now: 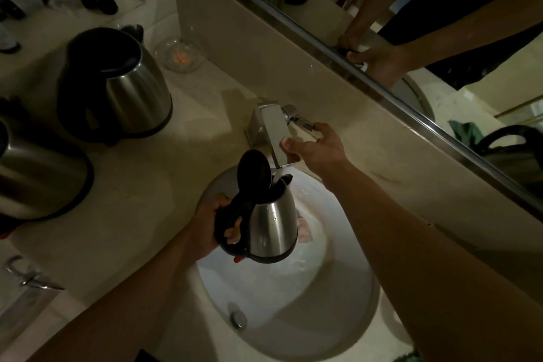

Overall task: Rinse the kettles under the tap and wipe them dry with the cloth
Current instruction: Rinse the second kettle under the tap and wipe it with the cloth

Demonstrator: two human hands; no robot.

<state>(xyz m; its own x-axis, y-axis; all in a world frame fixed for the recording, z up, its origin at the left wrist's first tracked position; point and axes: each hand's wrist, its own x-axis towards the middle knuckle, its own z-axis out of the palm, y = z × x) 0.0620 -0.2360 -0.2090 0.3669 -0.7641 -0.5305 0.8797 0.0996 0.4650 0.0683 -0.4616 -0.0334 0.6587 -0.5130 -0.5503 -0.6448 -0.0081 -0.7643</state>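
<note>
Left hand (210, 222) holds kettle (274, 223); labels seemingly unreadable.

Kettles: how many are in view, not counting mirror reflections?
3: one kettle held over the sink, one on the counter, one at the left edge. More may be hidden.

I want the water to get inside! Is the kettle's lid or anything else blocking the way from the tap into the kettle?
No. The lid is flipped up and back, off the opening. The tap spout hangs right above the held kettle, and a thin stream falls straight in. Nothing visible sits between them.
</note>
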